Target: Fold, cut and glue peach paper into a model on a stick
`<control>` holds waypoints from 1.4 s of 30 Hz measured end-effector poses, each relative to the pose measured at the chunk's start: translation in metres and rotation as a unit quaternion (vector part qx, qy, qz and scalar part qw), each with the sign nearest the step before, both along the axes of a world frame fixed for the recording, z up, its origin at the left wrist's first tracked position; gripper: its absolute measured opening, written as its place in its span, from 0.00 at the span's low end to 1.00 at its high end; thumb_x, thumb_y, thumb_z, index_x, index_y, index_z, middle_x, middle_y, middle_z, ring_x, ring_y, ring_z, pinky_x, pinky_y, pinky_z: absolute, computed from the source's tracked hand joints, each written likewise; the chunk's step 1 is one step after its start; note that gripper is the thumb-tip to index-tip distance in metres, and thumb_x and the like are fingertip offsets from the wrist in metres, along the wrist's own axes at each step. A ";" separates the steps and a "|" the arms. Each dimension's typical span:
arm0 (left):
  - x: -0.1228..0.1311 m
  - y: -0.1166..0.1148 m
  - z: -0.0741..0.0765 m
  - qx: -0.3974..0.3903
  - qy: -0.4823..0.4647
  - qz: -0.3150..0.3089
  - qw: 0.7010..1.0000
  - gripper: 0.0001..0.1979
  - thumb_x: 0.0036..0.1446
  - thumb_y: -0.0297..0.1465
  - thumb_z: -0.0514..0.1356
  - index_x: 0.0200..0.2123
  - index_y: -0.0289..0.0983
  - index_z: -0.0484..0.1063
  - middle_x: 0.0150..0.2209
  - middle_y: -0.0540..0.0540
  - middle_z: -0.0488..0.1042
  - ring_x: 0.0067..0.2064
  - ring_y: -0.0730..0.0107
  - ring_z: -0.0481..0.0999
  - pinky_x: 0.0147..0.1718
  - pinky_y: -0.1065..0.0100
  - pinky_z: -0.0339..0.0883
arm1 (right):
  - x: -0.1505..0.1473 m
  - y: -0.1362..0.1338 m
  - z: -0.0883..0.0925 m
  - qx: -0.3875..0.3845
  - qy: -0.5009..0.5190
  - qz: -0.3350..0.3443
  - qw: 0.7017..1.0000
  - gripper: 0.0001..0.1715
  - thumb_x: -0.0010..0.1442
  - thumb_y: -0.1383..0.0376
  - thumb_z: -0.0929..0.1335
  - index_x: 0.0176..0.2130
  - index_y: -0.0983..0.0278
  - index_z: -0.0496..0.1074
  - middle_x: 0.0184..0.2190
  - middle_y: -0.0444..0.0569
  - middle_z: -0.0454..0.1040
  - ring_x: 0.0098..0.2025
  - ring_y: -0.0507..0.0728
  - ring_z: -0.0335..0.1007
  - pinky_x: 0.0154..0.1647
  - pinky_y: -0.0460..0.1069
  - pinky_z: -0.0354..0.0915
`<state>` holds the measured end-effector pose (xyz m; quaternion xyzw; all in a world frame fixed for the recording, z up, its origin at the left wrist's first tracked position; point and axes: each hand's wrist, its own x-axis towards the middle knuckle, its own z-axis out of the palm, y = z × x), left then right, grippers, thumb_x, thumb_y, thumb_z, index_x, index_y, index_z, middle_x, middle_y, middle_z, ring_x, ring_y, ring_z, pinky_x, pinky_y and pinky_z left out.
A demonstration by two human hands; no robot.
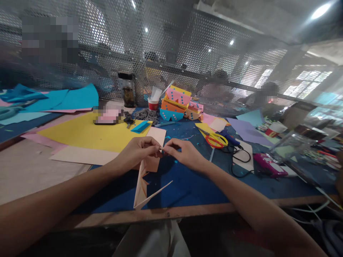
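Note:
My left hand is closed, thumb and fingers pinching the upper end of a folded peach paper piece. The paper hangs below that hand, with creased flaps inside and a narrow strip sticking out to the right near the table's front edge. My right hand is pinched shut, its fingertips meeting those of my left. Something small and pale shows between the fingertips, too small to name. Behind the left hand lies a yellow paper sheet with a folded blue paper strip on it.
Yellow-handled scissors, a blue glue gun and a magenta device lie to the right. Dotted paper pieces are stacked at the back beside a red-and-white cup. A dark-lidded jar stands by the perforated screen.

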<state>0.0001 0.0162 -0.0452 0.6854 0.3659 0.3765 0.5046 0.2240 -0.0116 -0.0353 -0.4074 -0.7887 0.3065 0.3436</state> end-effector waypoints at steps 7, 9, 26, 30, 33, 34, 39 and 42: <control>0.003 -0.004 0.001 -0.014 -0.006 -0.009 1.000 0.15 0.49 0.44 0.73 0.30 0.38 0.81 0.27 0.47 0.82 0.32 0.66 0.80 0.36 0.66 0.72 | -0.004 -0.001 -0.004 0.058 -0.037 -0.015 0.997 0.08 0.70 0.64 0.69 0.36 0.63 0.74 0.34 0.45 0.79 0.37 0.53 0.73 0.42 0.48 0.65; 0.004 -0.005 0.001 -0.020 -0.006 -0.011 1.000 0.16 0.49 0.44 0.73 0.30 0.38 0.81 0.27 0.47 0.82 0.31 0.65 0.80 0.35 0.66 0.71 | -0.005 -0.001 -0.005 0.082 -0.061 -0.021 0.995 0.09 0.70 0.64 0.68 0.36 0.62 0.73 0.34 0.45 0.78 0.37 0.54 0.71 0.41 0.48 0.63; -0.008 0.010 0.009 -0.054 -0.063 0.099 0.992 0.19 0.49 0.47 0.74 0.33 0.37 0.81 0.29 0.45 0.83 0.32 0.64 0.80 0.35 0.66 0.71 | 0.003 -0.004 0.009 -0.069 0.090 0.063 0.992 0.32 0.77 0.43 0.58 0.44 0.62 0.77 0.43 0.50 0.81 0.38 0.54 0.76 0.44 0.51 0.69; -0.010 0.011 0.010 -0.067 -0.076 0.130 0.986 0.18 0.48 0.46 0.75 0.30 0.37 0.81 0.30 0.45 0.84 0.32 0.66 0.79 0.36 0.66 0.71 | 0.000 -0.013 0.015 -0.135 0.069 0.131 0.980 0.30 0.71 0.40 0.67 0.47 0.62 0.80 0.45 0.50 0.81 0.39 0.53 0.77 0.42 0.49 0.70; -0.010 0.012 0.009 -0.074 -0.084 0.145 0.983 0.17 0.48 0.45 0.75 0.29 0.38 0.80 0.30 0.45 0.84 0.32 0.66 0.79 0.37 0.66 0.73 | -0.005 -0.021 0.017 -0.158 0.068 0.138 0.975 0.23 0.64 0.47 0.76 0.50 0.59 0.81 0.43 0.47 0.82 0.42 0.55 0.78 0.45 0.50 0.71; -0.010 0.013 0.009 -0.074 -0.085 0.149 0.982 0.17 0.48 0.45 0.76 0.29 0.38 0.80 0.30 0.45 0.84 0.32 0.66 0.79 0.37 0.66 0.73 | -0.006 -0.023 0.018 -0.171 0.077 0.146 0.971 0.22 0.62 0.49 0.77 0.49 0.59 0.82 0.42 0.46 0.83 0.43 0.55 0.78 0.46 0.50 0.72; -0.011 0.015 0.006 -0.057 -0.084 0.168 0.981 0.18 0.49 0.46 0.75 0.29 0.38 0.80 0.31 0.45 0.84 0.34 0.65 0.80 0.39 0.66 0.74 | -0.012 -0.031 0.018 -0.219 0.149 0.193 0.945 0.17 0.60 0.58 0.80 0.47 0.60 0.83 0.43 0.47 0.84 0.47 0.56 0.81 0.52 0.52 0.74; -0.012 0.016 0.005 -0.041 -0.078 0.178 0.980 0.19 0.48 0.48 0.75 0.29 0.39 0.80 0.31 0.44 0.84 0.35 0.62 0.81 0.39 0.64 0.75 | -0.013 -0.032 0.015 -0.222 0.177 0.186 0.941 0.15 0.58 0.59 0.81 0.43 0.62 0.84 0.41 0.47 0.85 0.44 0.55 0.81 0.51 0.51 0.74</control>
